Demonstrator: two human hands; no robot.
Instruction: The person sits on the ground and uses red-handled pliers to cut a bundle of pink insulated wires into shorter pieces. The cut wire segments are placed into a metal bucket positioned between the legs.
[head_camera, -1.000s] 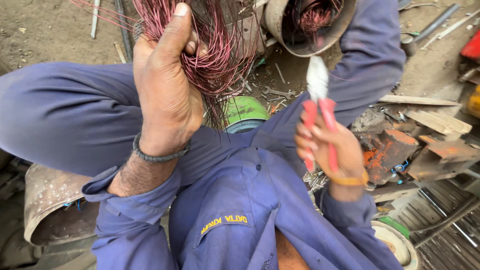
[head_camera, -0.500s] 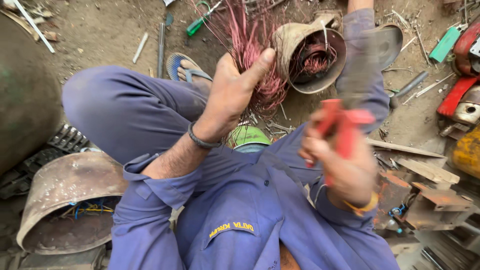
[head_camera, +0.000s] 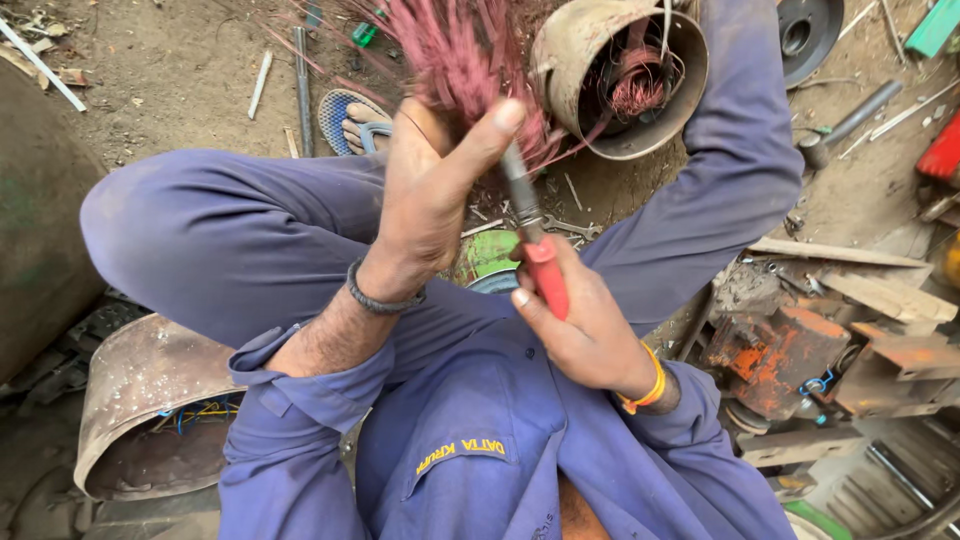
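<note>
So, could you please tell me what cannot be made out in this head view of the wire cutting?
- Plier tips: the red-handled pliers in the right hand vanish behind the left hand, so the cut point is hidden.
- Bundle of reddish wire: top cut off by the frame edge and blurred.
- Winding inside the motor housing: shadowed, details unreadable.
- Left fingers: hidden behind the palm.

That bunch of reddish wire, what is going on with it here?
A person in blue work clothes sits on the ground. The left hand grips a bunch of reddish wire that runs from the winding inside a rusty round motor housing. The right hand holds red-handled pliers, their nose pushed up into the wire beside the left thumb. Scrap metal and tools lie all around.
</note>
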